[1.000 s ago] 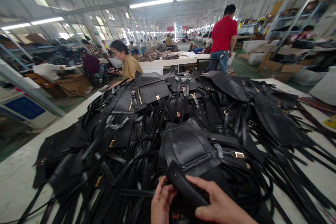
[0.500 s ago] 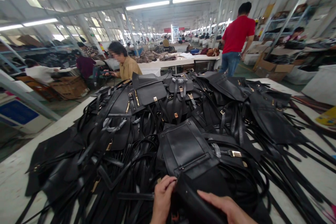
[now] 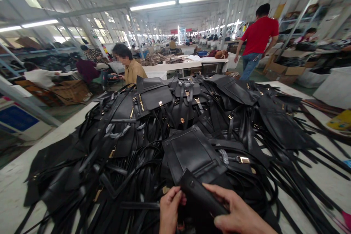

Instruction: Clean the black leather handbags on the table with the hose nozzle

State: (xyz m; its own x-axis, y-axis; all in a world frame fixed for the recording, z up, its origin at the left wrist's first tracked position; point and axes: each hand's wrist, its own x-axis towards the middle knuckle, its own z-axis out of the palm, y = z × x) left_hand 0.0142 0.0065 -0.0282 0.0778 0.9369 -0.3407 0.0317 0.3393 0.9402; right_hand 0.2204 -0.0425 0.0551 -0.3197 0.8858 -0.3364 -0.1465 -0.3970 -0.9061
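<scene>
Low in the middle, my right hand (image 3: 234,208) grips a black leather bag piece (image 3: 201,193), thumb below and fingers over its folded upper edge. Left of that edge, my left hand (image 3: 170,206) is closed in a pinch, fingertips close against the leather. Whatever lies between those fingertips is too small to make out. Just beyond my hands, a flat black leather panel (image 3: 192,150) with a stitched pocket rests on the heap. Beside it on the right is a black bag part with a gold clasp (image 3: 243,159) and a clear plastic wrap (image 3: 224,155).
A large heap of black bag parts (image 3: 156,95) with straps and gold buckles covers most of the white table (image 3: 16,179). Long straps (image 3: 309,186) trail to the right. Beyond sit a person in tan (image 3: 134,71) and, walking, a person in red (image 3: 259,34).
The bag piece has lifted and tilted, its folded edge now showing. My right hand has closed round it from a flatter pose. The person in red has moved right.
</scene>
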